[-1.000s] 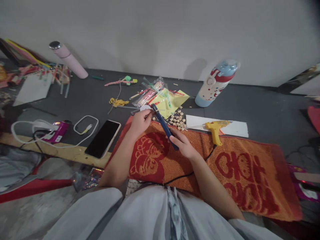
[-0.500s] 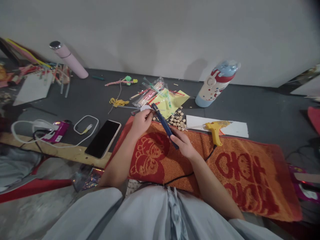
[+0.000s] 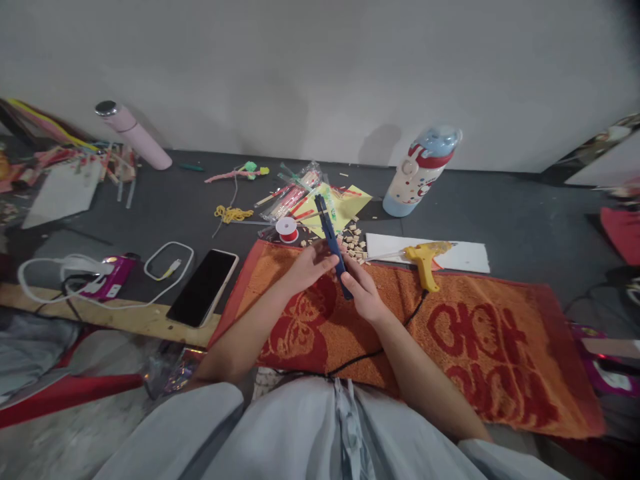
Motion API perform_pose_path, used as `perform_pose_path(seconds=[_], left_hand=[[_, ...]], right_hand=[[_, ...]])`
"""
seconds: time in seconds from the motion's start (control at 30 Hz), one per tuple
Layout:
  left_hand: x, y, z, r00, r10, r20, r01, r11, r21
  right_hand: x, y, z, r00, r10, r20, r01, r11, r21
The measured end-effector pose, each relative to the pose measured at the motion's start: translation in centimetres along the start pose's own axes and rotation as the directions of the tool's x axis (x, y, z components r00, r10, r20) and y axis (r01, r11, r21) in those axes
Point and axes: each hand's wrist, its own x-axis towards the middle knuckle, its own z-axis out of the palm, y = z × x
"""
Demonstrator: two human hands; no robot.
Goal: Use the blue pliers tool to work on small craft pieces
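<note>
Over the towel, a long dark blue stapler-shaped hand tool [image 3: 330, 230] is tilted with its far end up and away from me. My right hand [image 3: 364, 290] is closed round its lower end. My left hand [image 3: 313, 267] is closed against its left side, thumb on the tool at mid-length. A thin pale stick [image 3: 315, 214] crosses near its far end; whether it is clamped there I cannot tell. Small cut wooden pieces [image 3: 354, 245] lie in a heap just beyond my hands. A spool of red thread [image 3: 287, 230] stands beyond my left hand.
An orange towel [image 3: 450, 347] lies under my forearms. To the right, a yellow glue gun [image 3: 425, 260] rests on a white strip [image 3: 473, 256], its cord crossing the towel. A bottle [image 3: 423, 170] stands behind. At left are a phone [image 3: 203, 287] and a pink flask [image 3: 135, 137].
My left hand has come back from the tool's far end to its middle, uncovering the spool. The tool has turned more upright, still in my right hand. The view has shifted slightly.
</note>
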Motion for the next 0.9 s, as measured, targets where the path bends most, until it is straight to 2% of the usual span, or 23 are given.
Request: perform_pose_path(seconds=[0.1,0.2,0.53,0.9], left_hand=[[-0.5,-0.2,0.9,0.998,0.006,0.064,-0.003,0.999,-0.054],[-0.6,-0.4,1.3,0.997,0.013,0.069,-0.006,0.994,-0.105],[-1.0,-0.7,1.8,0.998,0.031,-0.061,-0.033,0.999,-0.043],[-1.4,-0.3,2.5,0.993,-0.021,-0.117,-0.003,0.98,-0.197]], right_hand=[[0.1,0.1,0.2,0.999,-0.046,-0.017,0.046,0.999,-0.025],[0.2,0.2,0.2,0.998,-0.065,0.017,0.066,0.995,-0.07],[0.1,-0.3,0.0,0.988,-0.148,0.054,0.154,0.977,-0.147],[0.1,0.1,0.0,0.985,-0.17,0.027,0.172,0.975,-0.137]])
